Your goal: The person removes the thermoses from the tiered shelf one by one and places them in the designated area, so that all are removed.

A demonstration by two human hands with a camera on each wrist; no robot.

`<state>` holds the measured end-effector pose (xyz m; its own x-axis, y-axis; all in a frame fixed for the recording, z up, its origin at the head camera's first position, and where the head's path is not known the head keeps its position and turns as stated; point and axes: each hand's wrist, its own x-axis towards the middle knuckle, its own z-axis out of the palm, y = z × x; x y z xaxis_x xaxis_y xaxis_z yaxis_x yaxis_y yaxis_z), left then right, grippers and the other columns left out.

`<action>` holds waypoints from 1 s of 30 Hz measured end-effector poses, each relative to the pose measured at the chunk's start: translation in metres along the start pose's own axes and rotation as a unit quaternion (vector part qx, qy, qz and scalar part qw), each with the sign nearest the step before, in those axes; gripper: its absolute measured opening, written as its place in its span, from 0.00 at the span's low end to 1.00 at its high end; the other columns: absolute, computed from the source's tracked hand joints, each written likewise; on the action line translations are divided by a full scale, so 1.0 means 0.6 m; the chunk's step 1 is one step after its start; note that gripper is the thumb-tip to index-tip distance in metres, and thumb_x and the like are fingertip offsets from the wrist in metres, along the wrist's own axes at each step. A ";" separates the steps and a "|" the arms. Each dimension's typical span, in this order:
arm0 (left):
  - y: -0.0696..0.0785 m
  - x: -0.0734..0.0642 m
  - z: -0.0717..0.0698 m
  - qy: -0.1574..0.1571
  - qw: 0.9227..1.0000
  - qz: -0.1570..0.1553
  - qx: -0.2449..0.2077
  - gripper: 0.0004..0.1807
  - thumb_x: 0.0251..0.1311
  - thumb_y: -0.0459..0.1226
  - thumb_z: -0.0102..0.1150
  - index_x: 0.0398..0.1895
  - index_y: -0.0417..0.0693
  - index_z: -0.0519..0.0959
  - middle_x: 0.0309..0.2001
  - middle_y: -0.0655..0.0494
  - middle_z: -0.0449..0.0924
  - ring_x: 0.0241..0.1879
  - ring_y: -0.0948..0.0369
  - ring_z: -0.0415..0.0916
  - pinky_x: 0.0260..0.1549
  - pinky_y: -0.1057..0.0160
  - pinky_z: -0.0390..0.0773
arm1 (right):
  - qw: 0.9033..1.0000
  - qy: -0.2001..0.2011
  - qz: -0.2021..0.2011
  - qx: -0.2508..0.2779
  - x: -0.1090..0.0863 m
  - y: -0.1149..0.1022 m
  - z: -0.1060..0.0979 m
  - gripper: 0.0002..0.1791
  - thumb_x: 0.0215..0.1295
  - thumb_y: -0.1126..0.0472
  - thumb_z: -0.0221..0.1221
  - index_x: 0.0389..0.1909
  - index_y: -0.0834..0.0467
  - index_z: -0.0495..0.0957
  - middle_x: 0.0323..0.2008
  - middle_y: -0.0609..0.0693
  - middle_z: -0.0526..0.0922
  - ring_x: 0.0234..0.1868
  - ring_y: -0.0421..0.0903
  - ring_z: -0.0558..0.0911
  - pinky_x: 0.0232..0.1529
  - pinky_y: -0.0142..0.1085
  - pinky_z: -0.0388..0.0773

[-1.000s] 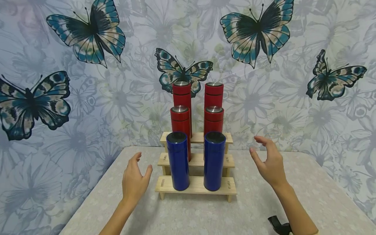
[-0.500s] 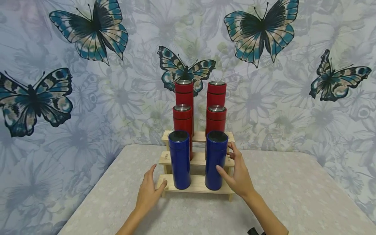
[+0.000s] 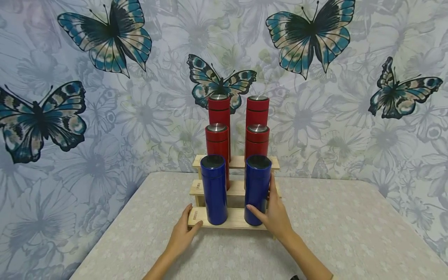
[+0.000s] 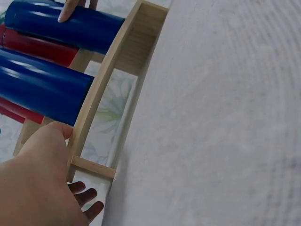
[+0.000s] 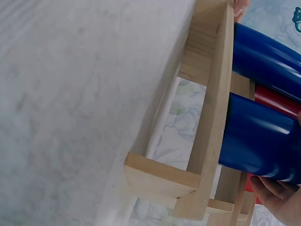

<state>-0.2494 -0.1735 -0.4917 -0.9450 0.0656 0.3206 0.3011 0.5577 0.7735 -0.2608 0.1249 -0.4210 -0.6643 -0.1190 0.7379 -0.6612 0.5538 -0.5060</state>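
A three-step wooden stand [image 3: 233,220] carries upright thermos bottles. Two blue ones with black lids, the left blue bottle [image 3: 214,196] and the right blue bottle [image 3: 257,184], occupy its lowest step. My right hand [image 3: 278,219] holds the right blue bottle low on its body, thumb across the front and fingers round the far side. At the lowest step's left end, my left hand [image 3: 181,235] grips the board; the left wrist view puts the thumb [image 4: 61,129] at the upper face and the other fingers [image 4: 87,197] below. The right blue bottle's base still overlaps the step.
Behind the blue bottles, a pair of red bottles with steel lids stands on the middle step, the left one [image 3: 216,142] beside its twin [image 3: 257,136]. Two more red bottles [image 3: 258,107] top the stand. A pale patterned cloth [image 3: 332,221] covers the table, backed by butterfly wallpaper [image 3: 322,116].
Both hands have come inward from either side of the stand. The right hand has closed round the right blue bottle, and the left has taken the lowest step's end.
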 end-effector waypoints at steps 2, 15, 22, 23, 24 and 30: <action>-0.003 -0.001 0.001 -0.009 1.000 -0.001 -0.008 0.41 0.64 0.50 0.52 0.70 0.38 0.48 0.64 0.33 0.57 0.57 0.41 0.66 0.51 0.46 0.70 | 1.000 0.000 0.004 -0.002 -0.002 0.001 0.002 0.63 0.46 0.56 0.72 0.72 0.59 0.34 0.61 0.68 0.63 0.51 0.61 0.75 0.42 0.50 0.78; -0.010 -0.003 0.005 -0.019 0.999 -0.017 -0.033 0.40 0.64 0.51 0.51 0.71 0.45 0.48 0.58 0.33 0.67 0.47 0.49 0.76 0.41 0.56 0.78 | 0.999 0.034 -0.022 0.013 -0.004 0.009 0.000 0.64 0.39 0.60 0.75 0.72 0.59 0.40 0.51 0.65 0.73 0.47 0.56 0.78 0.38 0.46 0.80; -0.015 -0.006 0.007 -0.019 0.999 -0.015 -0.027 0.39 0.64 0.52 0.50 0.71 0.47 0.48 0.57 0.33 0.68 0.47 0.49 0.77 0.40 0.56 0.78 | 0.992 0.065 -0.107 -0.008 -0.005 0.010 -0.012 0.57 0.43 0.52 0.72 0.69 0.66 0.49 0.52 0.60 0.73 0.43 0.52 0.78 0.37 0.43 0.80; -0.015 -0.006 0.007 -0.020 0.999 -0.016 -0.026 0.39 0.64 0.52 0.50 0.71 0.47 0.48 0.57 0.33 0.68 0.46 0.49 0.77 0.40 0.55 0.78 | 0.989 0.078 -0.125 -0.015 -0.003 0.009 -0.016 0.55 0.45 0.49 0.70 0.68 0.68 0.51 0.51 0.60 0.74 0.43 0.51 0.78 0.37 0.42 0.79; -0.015 -0.006 0.006 -0.021 0.999 -0.017 -0.026 0.39 0.64 0.52 0.50 0.71 0.47 0.48 0.57 0.32 0.68 0.47 0.48 0.76 0.40 0.55 0.78 | 0.985 0.094 -0.142 -0.024 0.000 0.008 -0.020 0.53 0.47 0.46 0.68 0.66 0.69 0.52 0.51 0.61 0.74 0.42 0.50 0.78 0.37 0.41 0.79; -0.013 -0.006 0.001 -0.026 0.999 -0.018 -0.028 0.39 0.65 0.52 0.49 0.71 0.45 0.48 0.57 0.31 0.68 0.47 0.47 0.76 0.41 0.52 0.78 | 0.963 0.189 -0.192 -0.029 0.027 -0.005 -0.053 0.51 0.52 0.42 0.64 0.64 0.73 0.53 0.50 0.66 0.73 0.43 0.52 0.76 0.44 0.31 0.73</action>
<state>-0.2488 -0.1778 -0.4992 -0.9602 0.0896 0.2645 0.2721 0.5128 0.8143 -0.2584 0.1475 -0.3937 -0.1931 -0.0224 0.9809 -0.8049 0.5754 -0.1454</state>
